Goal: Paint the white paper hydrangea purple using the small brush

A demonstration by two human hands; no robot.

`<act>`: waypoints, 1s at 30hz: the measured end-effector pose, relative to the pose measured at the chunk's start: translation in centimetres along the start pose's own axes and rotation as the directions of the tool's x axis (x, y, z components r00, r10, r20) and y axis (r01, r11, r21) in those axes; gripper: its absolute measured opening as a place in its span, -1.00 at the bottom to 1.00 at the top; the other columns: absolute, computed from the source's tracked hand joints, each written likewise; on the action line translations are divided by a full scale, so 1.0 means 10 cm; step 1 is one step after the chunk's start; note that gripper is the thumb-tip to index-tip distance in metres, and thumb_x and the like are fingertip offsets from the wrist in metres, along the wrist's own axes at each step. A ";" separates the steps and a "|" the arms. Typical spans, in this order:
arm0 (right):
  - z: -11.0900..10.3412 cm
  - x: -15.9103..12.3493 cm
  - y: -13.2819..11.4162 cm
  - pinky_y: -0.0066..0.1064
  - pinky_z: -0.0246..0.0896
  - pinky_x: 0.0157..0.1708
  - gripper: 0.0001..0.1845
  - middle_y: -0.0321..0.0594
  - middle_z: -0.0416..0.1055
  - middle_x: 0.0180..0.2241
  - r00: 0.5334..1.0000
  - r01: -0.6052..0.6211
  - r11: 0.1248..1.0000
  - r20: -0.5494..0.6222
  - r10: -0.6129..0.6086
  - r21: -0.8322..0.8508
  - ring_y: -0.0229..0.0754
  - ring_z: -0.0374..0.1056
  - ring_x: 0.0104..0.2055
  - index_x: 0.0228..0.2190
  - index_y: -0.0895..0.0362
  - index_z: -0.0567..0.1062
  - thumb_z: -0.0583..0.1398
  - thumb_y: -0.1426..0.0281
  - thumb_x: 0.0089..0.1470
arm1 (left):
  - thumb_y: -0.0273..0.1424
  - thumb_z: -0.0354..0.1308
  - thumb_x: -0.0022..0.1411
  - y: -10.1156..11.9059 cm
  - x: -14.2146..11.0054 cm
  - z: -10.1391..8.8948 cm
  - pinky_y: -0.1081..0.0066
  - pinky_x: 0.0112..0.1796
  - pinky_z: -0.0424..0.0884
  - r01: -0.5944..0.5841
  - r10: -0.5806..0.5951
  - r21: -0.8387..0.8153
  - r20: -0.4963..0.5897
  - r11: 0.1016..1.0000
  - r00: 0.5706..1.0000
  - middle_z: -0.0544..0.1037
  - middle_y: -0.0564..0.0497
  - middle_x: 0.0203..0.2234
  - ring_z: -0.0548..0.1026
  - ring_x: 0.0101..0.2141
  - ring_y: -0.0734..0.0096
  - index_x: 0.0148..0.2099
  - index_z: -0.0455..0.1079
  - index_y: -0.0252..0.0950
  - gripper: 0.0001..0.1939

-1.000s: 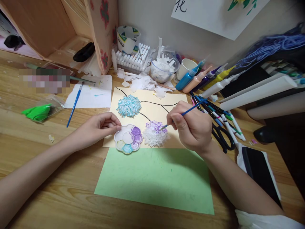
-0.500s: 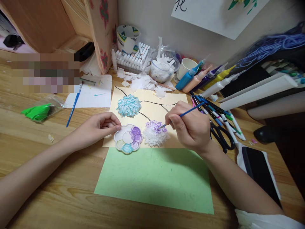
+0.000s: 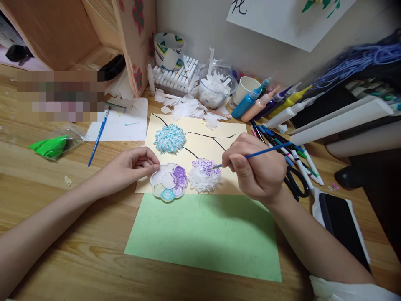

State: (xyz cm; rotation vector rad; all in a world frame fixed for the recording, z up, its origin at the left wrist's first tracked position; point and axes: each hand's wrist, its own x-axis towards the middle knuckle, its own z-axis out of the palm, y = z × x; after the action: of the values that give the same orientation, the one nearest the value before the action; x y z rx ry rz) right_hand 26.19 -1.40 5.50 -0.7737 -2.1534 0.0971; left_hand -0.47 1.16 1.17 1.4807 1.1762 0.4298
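Note:
My right hand (image 3: 258, 169) is closed round a blue paintbrush (image 3: 269, 149). The brush tip touches a white paper-scrap flower (image 3: 203, 182), whose upper part is coloured purple. Thumb and fingers of my left hand (image 3: 138, 164) pinch the upper left rim of a flower-shaped paint palette (image 3: 168, 180), which has purple, light blue and pale yellow paint in its wells. A blue-tinted paper flower (image 3: 170, 139) sits further back on the cream paper (image 3: 200, 125), among thin black branch lines. Green paper (image 3: 203, 234) lies in front of the cream sheet.
Behind the paper stand a bowl of white scraps (image 3: 216, 90), a tray of markers (image 3: 175, 79) and paint bottles (image 3: 250, 100). Scissors (image 3: 297, 184) and loose pens (image 3: 299, 161) lie to the right. A second brush (image 3: 98, 136) and a green bag (image 3: 50, 146) are left.
The brush tip shifts slightly over the purple part of the flower. My right hand has moved a little right, and the brush handle now leans lower. My left hand stays at the palette.

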 end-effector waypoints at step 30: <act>-0.03 0.01 0.00 -0.36 0.13 -0.49 -0.67 -0.25 0.33 -0.61 0.999 0.034 0.998 0.033 -0.033 -0.046 -0.26 0.16 -0.54 -0.50 0.13 0.35 -0.03 0.47 0.28 | -0.18 0.33 0.04 -0.03 0.01 -0.01 0.54 -0.44 0.31 0.000 0.000 -0.016 0.017 1.000 1.000 0.47 0.11 -0.50 0.40 -0.45 0.48 -0.32 0.41 -0.29 -0.70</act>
State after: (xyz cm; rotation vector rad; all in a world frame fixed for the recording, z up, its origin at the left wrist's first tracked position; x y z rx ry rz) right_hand 26.37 -1.42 5.77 -0.7673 -2.2052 0.0424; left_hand -0.67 1.25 0.92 1.4678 1.1567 0.4254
